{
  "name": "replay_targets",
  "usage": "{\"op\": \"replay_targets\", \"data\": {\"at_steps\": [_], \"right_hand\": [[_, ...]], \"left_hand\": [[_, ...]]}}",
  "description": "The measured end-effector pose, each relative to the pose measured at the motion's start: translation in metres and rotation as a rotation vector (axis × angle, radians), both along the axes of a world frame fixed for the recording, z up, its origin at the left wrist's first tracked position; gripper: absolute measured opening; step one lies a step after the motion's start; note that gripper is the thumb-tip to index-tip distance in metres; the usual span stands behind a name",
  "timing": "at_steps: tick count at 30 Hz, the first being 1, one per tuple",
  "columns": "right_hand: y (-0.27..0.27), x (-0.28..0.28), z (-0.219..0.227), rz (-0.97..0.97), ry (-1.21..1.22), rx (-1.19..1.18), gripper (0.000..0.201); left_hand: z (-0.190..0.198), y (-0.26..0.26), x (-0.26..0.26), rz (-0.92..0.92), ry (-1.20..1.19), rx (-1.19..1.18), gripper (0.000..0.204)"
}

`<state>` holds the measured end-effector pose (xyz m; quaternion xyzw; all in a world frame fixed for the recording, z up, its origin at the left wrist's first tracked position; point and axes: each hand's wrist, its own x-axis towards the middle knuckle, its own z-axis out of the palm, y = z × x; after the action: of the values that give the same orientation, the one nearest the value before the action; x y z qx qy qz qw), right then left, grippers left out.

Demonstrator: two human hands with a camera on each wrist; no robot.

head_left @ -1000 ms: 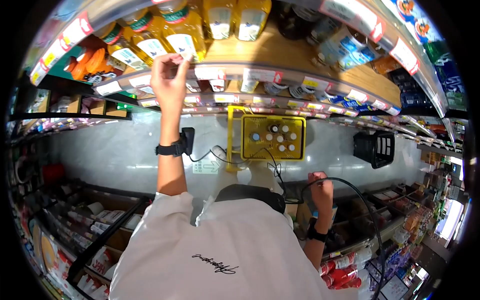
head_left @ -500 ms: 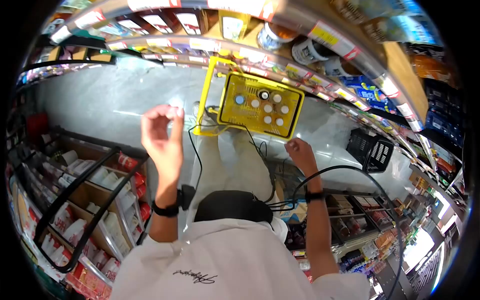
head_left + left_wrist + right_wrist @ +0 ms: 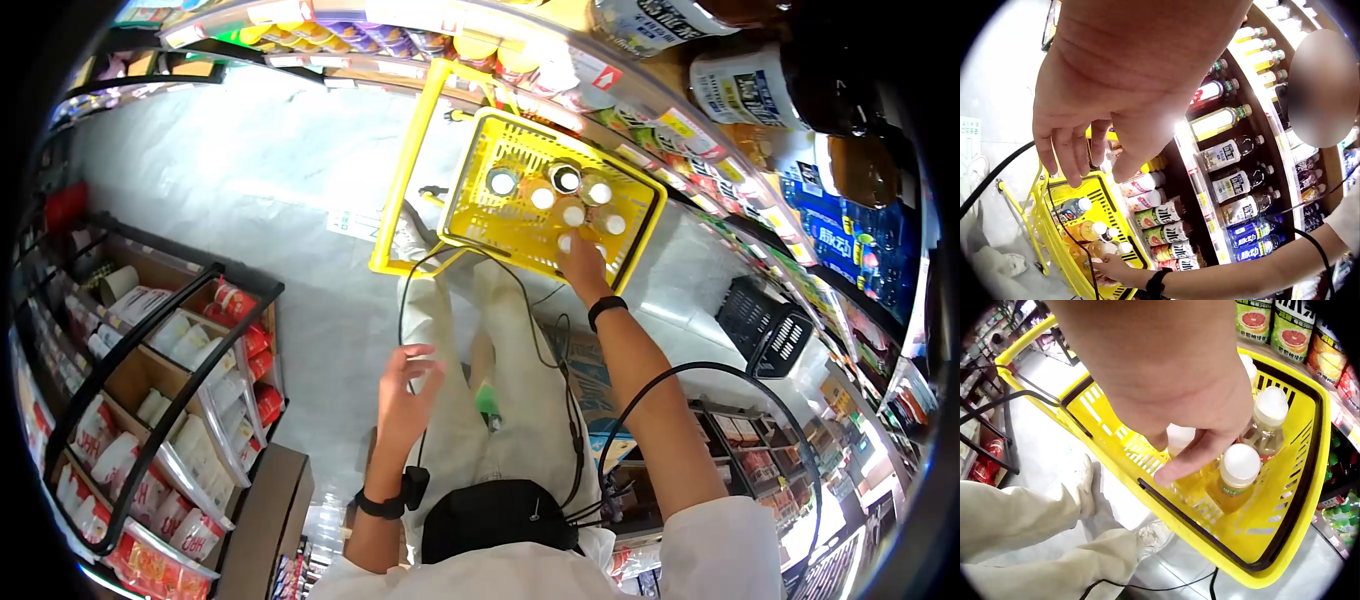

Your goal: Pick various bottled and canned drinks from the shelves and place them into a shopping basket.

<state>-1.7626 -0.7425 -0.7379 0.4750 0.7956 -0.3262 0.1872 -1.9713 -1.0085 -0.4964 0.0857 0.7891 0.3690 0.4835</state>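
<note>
A yellow basket (image 3: 520, 215) on a cart holds several capped bottles. My right hand (image 3: 583, 265) reaches inside it at the near right corner. In the right wrist view, the fingers of that hand (image 3: 1191, 425) are curled round a white-capped bottle (image 3: 1180, 439); another bottle with a white cap (image 3: 1240, 465) stands beside it. My left hand (image 3: 408, 395) is held above the legs, fingers loosely bent, with nothing in it. From the left wrist, the left hand (image 3: 1104, 106) appears over the basket (image 3: 1119, 225), not touching it.
Shelves of bottles (image 3: 1235, 181) run along the far and right side. A black basket (image 3: 765, 325) stands on the floor at the right. A rack with red and white packets (image 3: 165, 400) is at the left. Black cables (image 3: 700, 365) loop near both arms.
My right hand has moved forward into the yellow basket and onto a bottle. My left hand, first up at the shelf, has come back and down toward the body. The view has shifted.
</note>
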Motion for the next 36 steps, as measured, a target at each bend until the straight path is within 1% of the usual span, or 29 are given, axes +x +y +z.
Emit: {"op": "replay_targets", "data": {"at_steps": [2, 3, 5, 6, 7, 8, 10, 11, 12, 13, 14, 15, 16, 18, 20, 21, 22, 24, 26, 27, 28, 30, 31, 32, 34, 35, 36], "right_hand": [[-0.001, -0.004, -0.003, -0.021, -0.072, 0.027, 0.058], [-0.002, -0.004, 0.008, 0.003, -0.050, 0.016, 0.053], [-0.011, 0.006, 0.011, -0.001, -0.019, 0.051, 0.051], [-0.012, 0.010, 0.018, -0.008, 0.005, 0.084, 0.050], [-0.013, 0.007, 0.041, -0.004, -0.038, 0.074, 0.051], [-0.012, 0.008, 0.067, -0.012, -0.031, 0.093, 0.051], [-0.016, 0.012, 0.122, -0.028, 0.196, 0.253, 0.046], [-0.015, 0.012, 0.160, -0.038, 0.205, 0.274, 0.046], [-0.012, 0.012, 0.207, -0.061, 0.307, 0.308, 0.041], [-0.005, 0.008, 0.250, -0.083, 0.416, 0.351, 0.035], [0.003, 0.006, 0.291, -0.105, 0.469, 0.366, 0.035], [0.010, 0.006, 0.327, -0.118, 0.498, 0.325, 0.032], [0.018, 0.005, 0.361, -0.127, 0.530, 0.286, 0.030], [0.031, -0.004, 0.427, -0.122, 0.583, 0.333, 0.029], [0.037, -0.013, 0.476, -0.113, 0.637, 0.379, 0.027], [0.037, -0.018, 0.496, -0.079, 0.706, 0.476, 0.026], [0.037, -0.024, 0.514, -0.040, 0.774, 0.579, 0.026], [0.026, -0.045, 0.552, -0.045, 0.807, 0.625, 0.026], [0.013, -0.065, 0.580, 0.003, 0.774, 0.582, 0.027], [0.009, -0.071, 0.590, 0.047, 0.736, 0.526, 0.034], [0.009, -0.080, 0.596, 0.052, 0.749, 0.549, 0.034], [0.008, -0.096, 0.602, 0.270, 0.862, 0.679, 0.044], [0.012, -0.105, 0.602, 0.402, 0.896, 0.809, 0.054], [0.010, -0.113, 0.608, 0.407, 0.891, 0.822, 0.054], [-0.001, -0.149, 0.634, 0.367, 0.759, 0.729, 0.059], [0.000, -0.162, 0.632, 0.371, 0.859, 0.845, 0.062], [-0.007, -0.173, 0.645, 0.329, 0.874, 0.745, 0.064]], "left_hand": [[-0.002, -0.006, 0.002, -0.025, 0.025, 0.006, 0.025], [0.001, -0.006, 0.002, -0.053, 0.032, -0.001, 0.026], [0.009, -0.005, 0.000, -0.101, 0.048, -0.004, 0.028], [0.012, -0.002, -0.002, -0.106, 0.059, 0.015, 0.028], [0.019, 0.001, -0.005, -0.121, 0.051, -0.005, 0.029], [0.026, 0.004, -0.007, -0.137, 0.041, -0.026, 0.030], [0.040, 0.015, -0.013, -0.152, 0.055, 0.019, 0.034], [0.046, 0.023, -0.017, -0.160, 0.061, 0.049, 0.037], [0.054, 0.030, -0.018, -0.171, 0.072, 0.070, 0.037], [0.060, 0.042, -0.020, -0.230, 0.133, 0.162, 0.042], [0.068, 0.056, -0.022, -0.288, 0.194, 0.253, 0.048], [0.079, 0.071, -0.021, -0.303, 0.198, 0.348, 0.062], [0.095, 0.090, -0.021, -0.312, 0.211, 0.371, 0.062], [0.133, 0.128, -0.021, -0.568, 0.442, 0.568, 0.069], [0.161, 0.153, -0.019, -0.697, 0.525, 0.687, 0.076], [0.181, 0.162, -0.017, -0.691, 0.599, 0.723, 0.074], [0.190, 0.167, -0.017, -0.696, 0.623, 0.751, 0.074], [0.201, 0.174, -0.020, -0.673, 0.723, 0.771, 0.071], [0.209, 0.180, -0.030, -0.616, 0.781, 0.829, 0.067], [0.217, 0.185, -0.039, -0.512, 0.821, 0.894, 0.067], [0.223, 0.189, -0.047, -0.411, 0.852, 0.957, 0.066], [0.226, 0.204, -0.068, -0.249, 0.881, 0.987, 0.061], [0.236, 0.214, -0.083, -0.195, 0.937, 1.011, 0.060], [0.246, 0.224, -0.098, -0.138, 0.989, 1.032, 0.060], [0.265, 0.245, -0.126, -0.053, 0.982, 1.067, 0.058], [0.275, 0.255, -0.137, -0.009, 0.957, 1.116, 0.055], [0.280, 0.261, -0.149, -0.011, 0.934, 1.075, 0.054]]}}
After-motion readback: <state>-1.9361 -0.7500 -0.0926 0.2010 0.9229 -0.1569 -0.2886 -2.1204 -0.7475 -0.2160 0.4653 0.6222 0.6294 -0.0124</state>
